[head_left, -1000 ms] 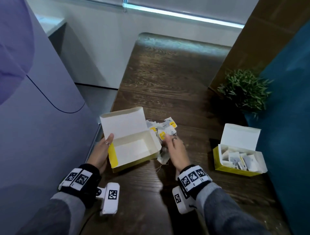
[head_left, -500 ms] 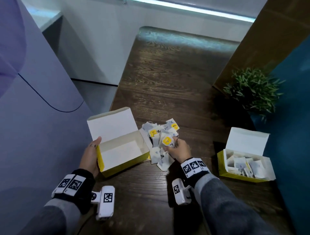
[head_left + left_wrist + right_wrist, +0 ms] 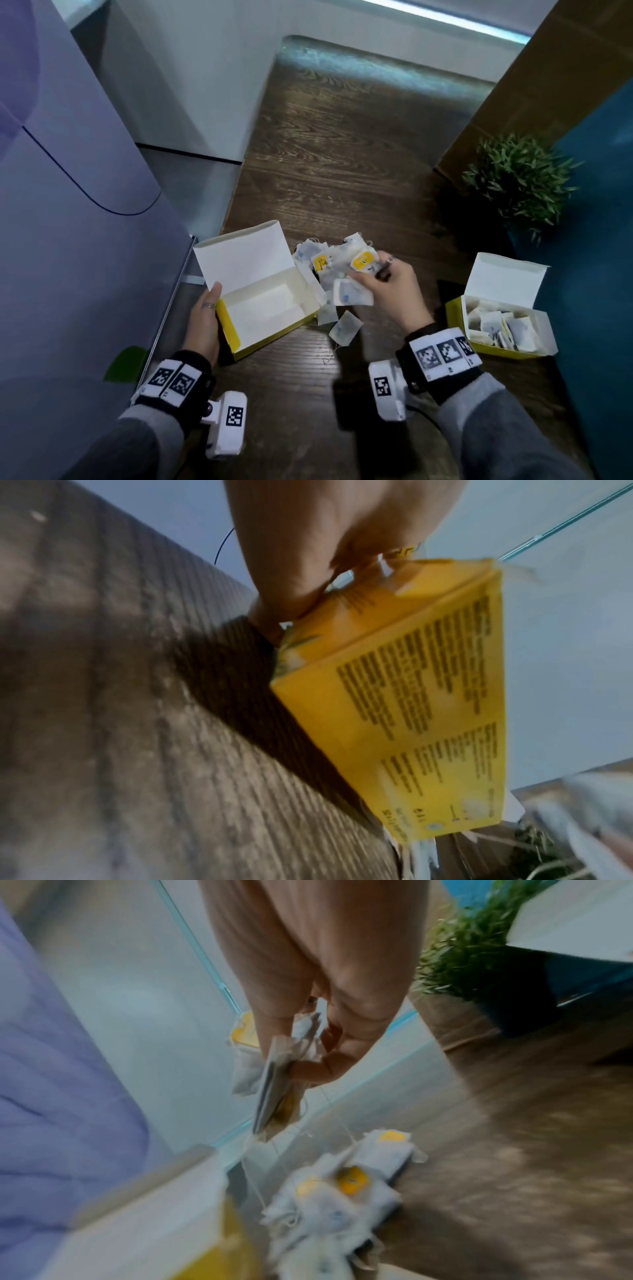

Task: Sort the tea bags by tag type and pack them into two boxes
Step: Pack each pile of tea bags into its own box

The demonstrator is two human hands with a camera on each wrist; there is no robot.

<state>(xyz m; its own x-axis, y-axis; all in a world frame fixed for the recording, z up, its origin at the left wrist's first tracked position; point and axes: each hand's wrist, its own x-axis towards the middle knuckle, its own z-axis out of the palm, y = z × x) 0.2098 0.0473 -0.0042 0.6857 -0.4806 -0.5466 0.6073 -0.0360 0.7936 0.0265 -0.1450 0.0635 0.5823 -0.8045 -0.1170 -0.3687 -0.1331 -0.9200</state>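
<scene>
My left hand (image 3: 205,317) grips the near left end of an empty yellow box (image 3: 267,310), lid open; the left wrist view shows that hand (image 3: 308,593) holding the tilted box (image 3: 404,718) with its far end down on the table. My right hand (image 3: 383,287) pinches a bunch of tea bags (image 3: 352,274) with yellow tags, lifted over the pile (image 3: 318,260). In the right wrist view the bunch (image 3: 277,1074) hangs from my right hand (image 3: 308,1053), strings trailing to the pile (image 3: 342,1185). A second yellow box (image 3: 507,329) at the right holds several tea bags.
A potted green plant (image 3: 517,181) stands behind the right box, against a teal wall (image 3: 596,240). A purple-grey panel (image 3: 68,205) runs along the table's left edge. One loose tea bag (image 3: 345,329) lies in front of the pile. Bare wooden table (image 3: 342,154) stretches beyond.
My right hand has closed on a bunch of tea bags and lifted it off the pile. The left hand has kept its hold on the box's end.
</scene>
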